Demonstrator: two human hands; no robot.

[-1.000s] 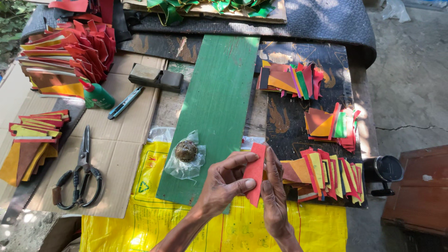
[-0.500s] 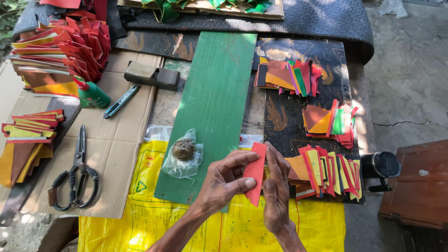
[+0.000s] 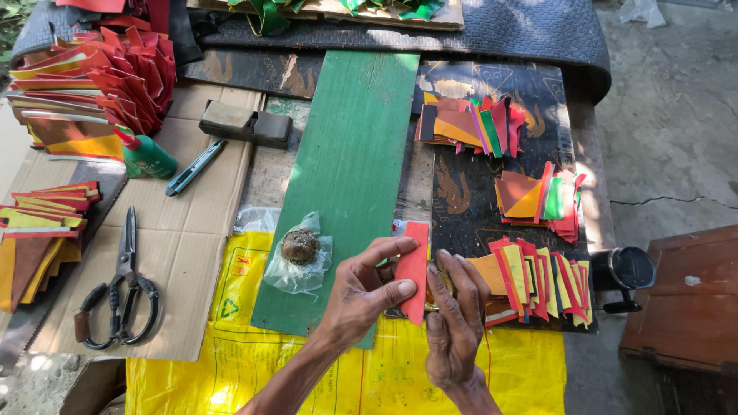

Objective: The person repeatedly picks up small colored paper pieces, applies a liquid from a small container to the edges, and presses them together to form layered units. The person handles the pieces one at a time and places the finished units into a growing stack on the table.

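A narrow red paper strip (image 3: 414, 269) stands upright between my hands over the near end of the green board (image 3: 346, 161). My left hand (image 3: 367, 290) pinches the strip's left edge with thumb and fingers. My right hand (image 3: 455, 323) rests its fingertips against the strip's right side and lower end. Just right of my hands lies a row of red, yellow and orange cut pieces (image 3: 538, 278) on the dark mat (image 3: 461, 192). A brown lump in clear plastic (image 3: 300, 247) sits on the board to the left of my left hand.
Black-handled scissors (image 3: 123, 288), a utility knife (image 3: 196, 167) and a green glue bottle (image 3: 146, 156) lie on cardboard at left. Stacks of coloured paper (image 3: 92, 84) fill the left edge; more piles (image 3: 473, 123) sit on the mat. A yellow plastic sheet (image 3: 307, 376) covers the near edge.
My hands and the red strip have stayed in nearly the same place; my fingers have shifted slightly along the strip's edges.
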